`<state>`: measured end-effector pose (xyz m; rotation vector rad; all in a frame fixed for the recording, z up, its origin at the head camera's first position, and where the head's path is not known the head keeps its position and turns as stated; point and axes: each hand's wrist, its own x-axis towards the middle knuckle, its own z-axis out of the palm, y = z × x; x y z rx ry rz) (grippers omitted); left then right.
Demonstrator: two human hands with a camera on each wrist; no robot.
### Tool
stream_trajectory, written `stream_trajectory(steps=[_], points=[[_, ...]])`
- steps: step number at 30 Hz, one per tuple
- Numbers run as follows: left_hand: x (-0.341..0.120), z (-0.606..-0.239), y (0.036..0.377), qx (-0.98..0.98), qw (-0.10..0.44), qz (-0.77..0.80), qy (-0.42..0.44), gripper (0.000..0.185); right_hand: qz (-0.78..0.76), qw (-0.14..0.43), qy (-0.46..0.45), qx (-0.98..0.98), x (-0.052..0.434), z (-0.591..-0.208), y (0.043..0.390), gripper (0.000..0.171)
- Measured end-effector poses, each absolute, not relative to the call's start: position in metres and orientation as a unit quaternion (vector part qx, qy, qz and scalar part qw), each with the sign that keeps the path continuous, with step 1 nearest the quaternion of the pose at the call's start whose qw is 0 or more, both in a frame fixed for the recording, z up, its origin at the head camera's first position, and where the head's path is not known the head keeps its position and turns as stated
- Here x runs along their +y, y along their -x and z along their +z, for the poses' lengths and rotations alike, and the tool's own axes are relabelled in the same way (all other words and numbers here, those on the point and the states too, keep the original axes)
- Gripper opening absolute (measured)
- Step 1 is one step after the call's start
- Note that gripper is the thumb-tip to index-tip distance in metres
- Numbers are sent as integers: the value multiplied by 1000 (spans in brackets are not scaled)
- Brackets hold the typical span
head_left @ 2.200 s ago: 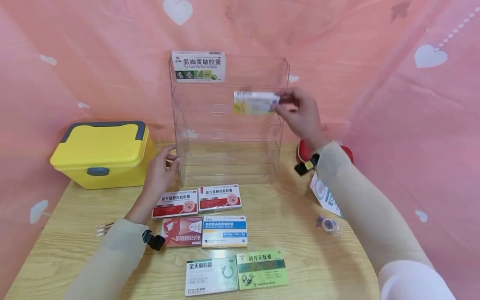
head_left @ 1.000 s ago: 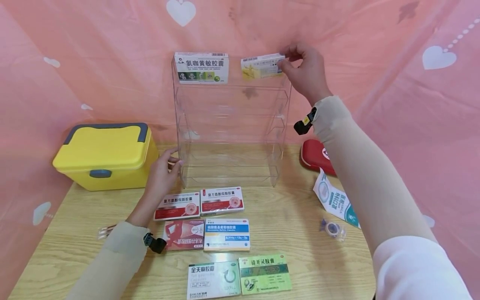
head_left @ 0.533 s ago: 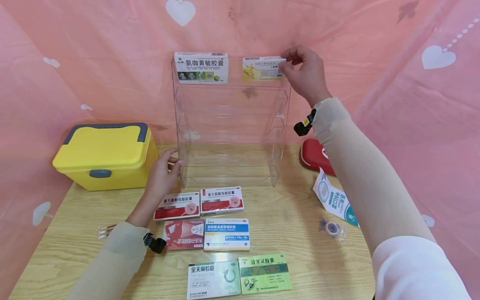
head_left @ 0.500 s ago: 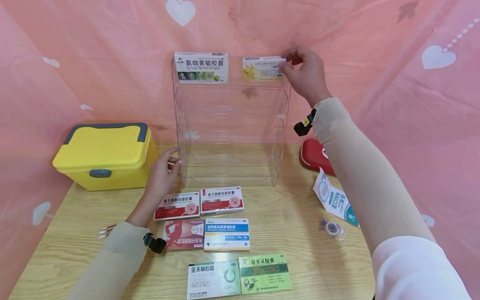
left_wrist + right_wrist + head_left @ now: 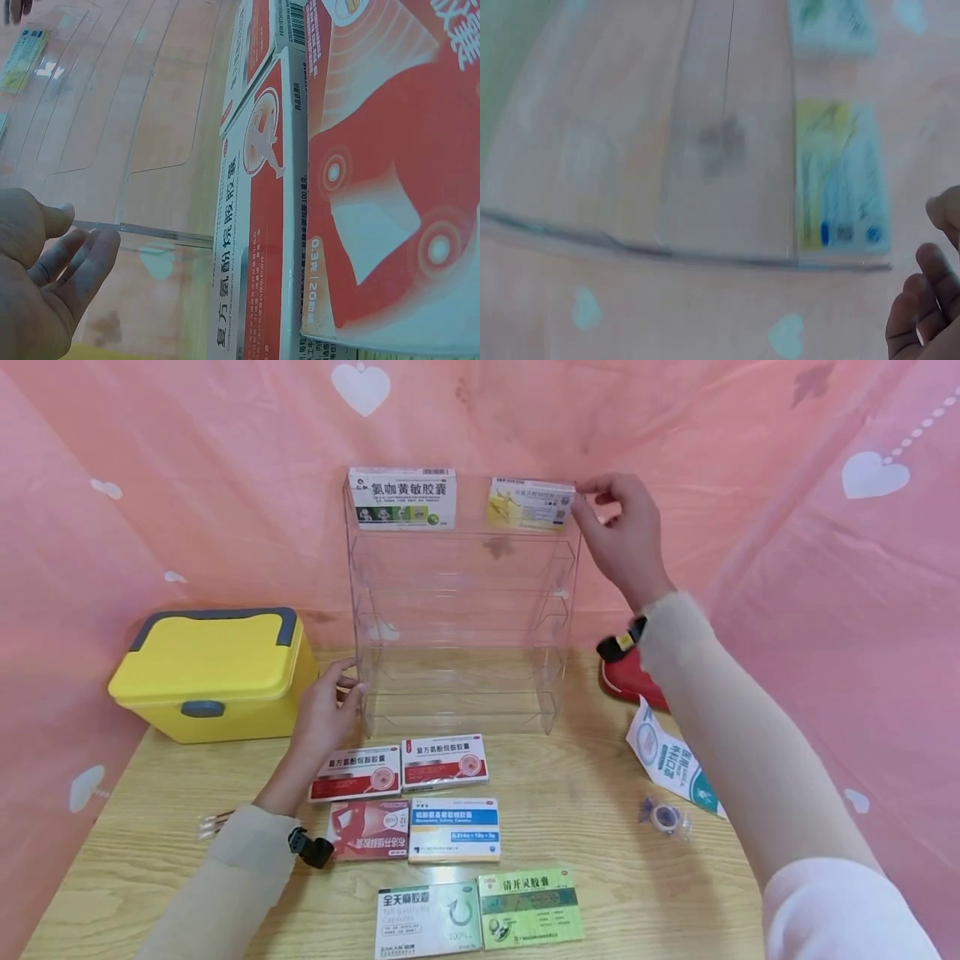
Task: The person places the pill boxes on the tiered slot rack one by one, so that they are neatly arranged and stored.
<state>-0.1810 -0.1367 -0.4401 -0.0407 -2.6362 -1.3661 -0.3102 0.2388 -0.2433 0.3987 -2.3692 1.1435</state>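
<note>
Left hand (image 5: pixel 326 714) pinching a clear plastic tiered rack (image 5: pixel 459 560) at its left edge, right hand (image 5: pixel 628 531) released, loose-fingered just beside a white-and-yellow cardboard box (image 5: pixel 529 506) on the top tier, cut off in the blurred right-wrist view, rounded red case (image 5: pixel 628 681) partly hidden by the beige right sleeve (image 5: pixel 738 727).

Wood-grain table (image 5: pixel 585 827): 6 flat medicine boxes (image 5: pixel 453 831), yellow case (image 5: pixel 213 681), red case (image 5: pixel 628 681), clear rack (image 5: pixel 461 702); 2 upright boxes (image 5: pixel 528 508) on rack's top tier.
</note>
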Motion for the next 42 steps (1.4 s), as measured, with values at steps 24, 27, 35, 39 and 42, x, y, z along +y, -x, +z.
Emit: stream_trajectory(steps=[24,27,35,39,42], points=[[-136,-439,179,-887,105,-449,18,45,314,-110,-226,-916,295,-468,18,44],[-133,-441,179,-888,109,-446,25,44,301,-103,-211,-924,296,-475,5,46],[-132,-441,179,-887,104,-449,17,45,311,-85,-196,-926,301,-485,-4,48],[-132,-442,179,-888,103,-447,17,45,328,-71,-201,-920,301,-487,-3,45],[-132,-442,179,-889,104,-446,18,45,343,-42,-207,-915,300,-489,-1,44]])
